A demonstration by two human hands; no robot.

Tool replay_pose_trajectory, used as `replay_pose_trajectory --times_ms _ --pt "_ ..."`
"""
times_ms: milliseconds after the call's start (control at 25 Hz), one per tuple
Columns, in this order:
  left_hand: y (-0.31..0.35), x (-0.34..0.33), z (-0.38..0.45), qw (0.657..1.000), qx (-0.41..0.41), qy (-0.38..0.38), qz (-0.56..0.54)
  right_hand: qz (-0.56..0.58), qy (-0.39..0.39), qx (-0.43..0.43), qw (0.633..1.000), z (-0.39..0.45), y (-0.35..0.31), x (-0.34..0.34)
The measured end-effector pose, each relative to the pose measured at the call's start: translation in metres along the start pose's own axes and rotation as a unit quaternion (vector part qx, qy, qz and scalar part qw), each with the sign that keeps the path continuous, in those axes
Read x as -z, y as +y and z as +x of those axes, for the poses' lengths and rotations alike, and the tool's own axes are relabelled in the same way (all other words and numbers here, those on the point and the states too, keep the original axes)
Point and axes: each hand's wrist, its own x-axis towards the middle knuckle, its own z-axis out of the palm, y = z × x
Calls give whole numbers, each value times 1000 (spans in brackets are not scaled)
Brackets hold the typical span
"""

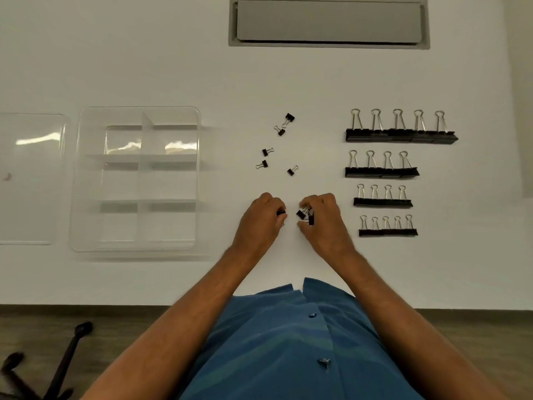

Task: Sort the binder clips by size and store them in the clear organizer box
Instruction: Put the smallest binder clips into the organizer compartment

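I see the smallest binder clips at the middle of the white table [173,67]. My right hand [323,220] has its fingers curled round a little bunch of tiny clips [305,215], pinched between thumb and fingertips. My left hand [262,217], just beside it at 9 o'clock, is curled too, with a dark clip end [281,212] showing at its fingertips; how much it holds I cannot tell.

At 12 o'clock from the hands five loose tiny clips [278,151] lie scattered, well apart from one another except the far two, which sit just beside each other.

At 3 o'clock from the hands the sorted clips stand in four rows, handles up, each row packed side to side: the largest row [401,136] of five farthest away, then a row of four [380,172], a smaller row of four [383,202], and the nearest row of five [388,232].

At 9 o'clock, well apart from the hands, the clear organizer box [135,180] lies open, two columns by three rows of compartments, no clips visible inside. Its clear lid [31,177] lies just beside it, farther toward 9 o'clock.

At 12 o'clock, far up the table, a grey recessed flap [328,23] sits in the surface.
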Motion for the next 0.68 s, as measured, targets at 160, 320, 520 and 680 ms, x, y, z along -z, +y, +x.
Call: replay_pose_trajectory --times_ms 160,320,520,680 --pt "4 1 2 1000 -5 -22 8 -21 -6 35 999 6 -9 -6" --pt "6 2 1 999 6 -30 -15 -32 -36 36 998 10 -10 2" --pt "8 27 29 985 69 105 -121 37 60 -18 997 49 -22 25" --pt "-5 39 71 987 96 90 -93 32 33 -4 999 89 -40 22"
